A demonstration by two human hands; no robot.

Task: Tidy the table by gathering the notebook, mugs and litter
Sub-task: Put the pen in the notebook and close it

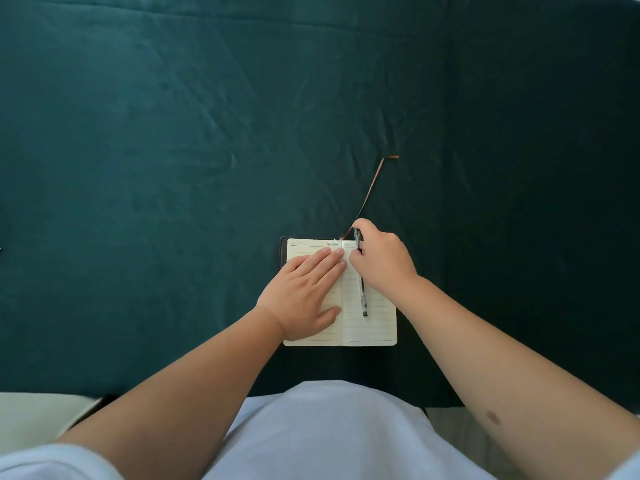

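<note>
Two bare hands meet over an open notebook (372,327) that lies on a dark green tablecloth (173,150), a little toward five o'clock from the middle of the view. The left hand (304,289) comes in from seven o'clock and lies flat on the left page, fingers straight and close together, tips pointing toward one o'clock and reaching the centre fold, thumb spread out along the lower page. The right hand (382,259) comes in from four o'clock, its forearm raised over the right page, knuckles up and fingers curled at the book's top edge, at twelve o'clock of the notebook; what the fingertips pinch is hidden. A black pen (362,292) lies along the right page beside the fold, its upper end under that hand. A brown ribbon (372,185) runs from the spine's top toward one o'clock across the cloth.
</note>
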